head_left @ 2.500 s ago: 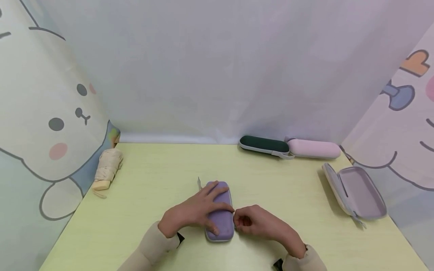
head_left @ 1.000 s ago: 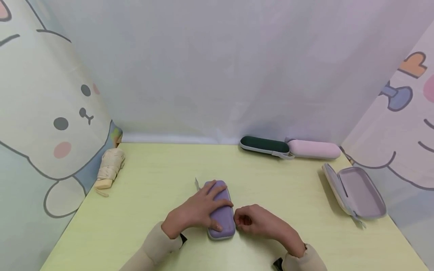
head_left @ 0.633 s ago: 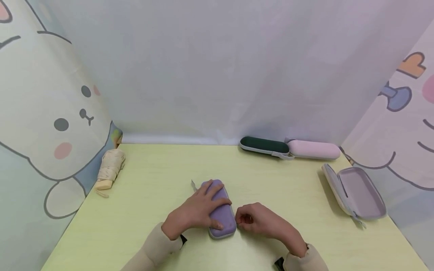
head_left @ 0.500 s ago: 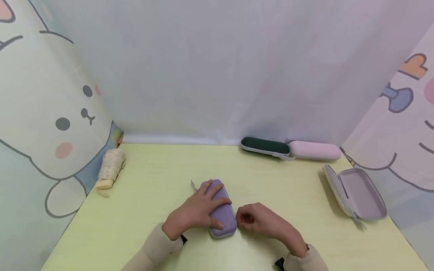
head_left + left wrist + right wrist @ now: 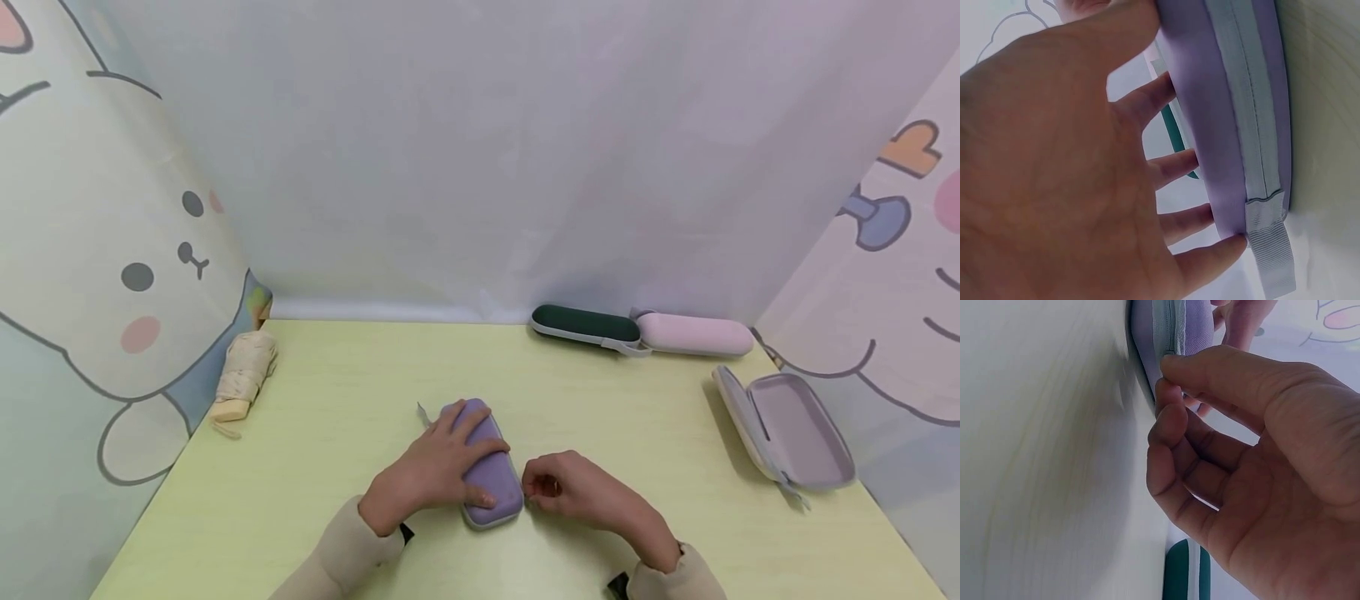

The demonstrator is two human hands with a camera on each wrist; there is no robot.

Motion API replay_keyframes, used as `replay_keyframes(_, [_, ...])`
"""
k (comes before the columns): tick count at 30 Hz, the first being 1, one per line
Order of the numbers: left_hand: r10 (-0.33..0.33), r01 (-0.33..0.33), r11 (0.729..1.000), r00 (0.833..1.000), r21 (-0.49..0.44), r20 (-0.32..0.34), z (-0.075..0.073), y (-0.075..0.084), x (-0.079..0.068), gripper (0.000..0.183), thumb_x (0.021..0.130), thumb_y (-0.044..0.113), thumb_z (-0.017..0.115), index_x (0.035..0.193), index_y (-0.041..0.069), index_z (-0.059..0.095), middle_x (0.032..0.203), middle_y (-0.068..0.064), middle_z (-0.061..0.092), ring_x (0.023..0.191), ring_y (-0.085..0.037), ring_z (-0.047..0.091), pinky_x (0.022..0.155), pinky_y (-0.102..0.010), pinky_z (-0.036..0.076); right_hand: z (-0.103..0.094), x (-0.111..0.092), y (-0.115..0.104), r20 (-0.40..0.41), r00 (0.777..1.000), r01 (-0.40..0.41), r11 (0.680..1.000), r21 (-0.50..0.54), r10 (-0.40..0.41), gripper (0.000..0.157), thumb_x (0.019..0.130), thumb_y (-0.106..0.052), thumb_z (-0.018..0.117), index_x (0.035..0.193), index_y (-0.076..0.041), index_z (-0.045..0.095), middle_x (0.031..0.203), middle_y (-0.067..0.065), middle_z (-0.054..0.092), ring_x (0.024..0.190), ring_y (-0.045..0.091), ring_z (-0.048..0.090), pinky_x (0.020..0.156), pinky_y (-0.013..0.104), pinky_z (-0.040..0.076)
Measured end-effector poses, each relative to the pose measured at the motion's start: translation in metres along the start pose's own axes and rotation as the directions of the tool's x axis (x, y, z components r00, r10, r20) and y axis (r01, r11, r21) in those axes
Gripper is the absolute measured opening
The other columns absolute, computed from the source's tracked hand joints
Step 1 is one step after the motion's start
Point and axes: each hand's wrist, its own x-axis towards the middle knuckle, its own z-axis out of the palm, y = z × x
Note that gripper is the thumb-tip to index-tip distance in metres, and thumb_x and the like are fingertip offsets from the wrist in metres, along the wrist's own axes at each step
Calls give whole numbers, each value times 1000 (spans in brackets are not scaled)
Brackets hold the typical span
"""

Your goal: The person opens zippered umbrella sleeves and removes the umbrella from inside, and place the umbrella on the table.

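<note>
A purple zippered hard case (image 5: 495, 477) lies on the table, its far end turned toward the left. My left hand (image 5: 441, 467) rests on its top with fingers spread and presses it down, the thumb near its close end. The left wrist view shows the grey zipper band (image 5: 1250, 100) and a ribbed grey strap (image 5: 1274, 256) at one end. At the case's right side my right hand (image 5: 570, 485) pinches the zipper pull between thumb and forefinger; the pull is mostly hidden behind the fingertips (image 5: 1175, 365). The other fingers curl inward.
A dark green case (image 5: 585, 322) and a pink case (image 5: 697, 333) lie along the back edge of the pale table (image 5: 360, 367). At right, a light mauve case (image 5: 802, 429) lies unzipped and spread apart. A cloth-wrapped bundle (image 5: 246, 367) sits at far left. Printed curtains surround the table.
The purple case has turned counterclockwise, its far end and strap swinging left and its close end shifting slightly right. My right hand has moved a little right, still pinching at the case's edge.
</note>
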Motion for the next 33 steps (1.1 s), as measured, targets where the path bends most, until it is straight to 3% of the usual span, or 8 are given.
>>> replay_keyframes(33, [-80, 80, 996, 997, 30, -9, 6, 4, 0, 67, 78, 61, 72, 136, 32, 56, 157, -12, 31, 145, -46, 25, 107, -57, 41, -3, -1, -4, 36, 999, 4, 1000, 16, -4, 10, 90, -10, 69, 86, -19, 66, 73, -14, 55, 66, -5, 48, 61, 16, 45])
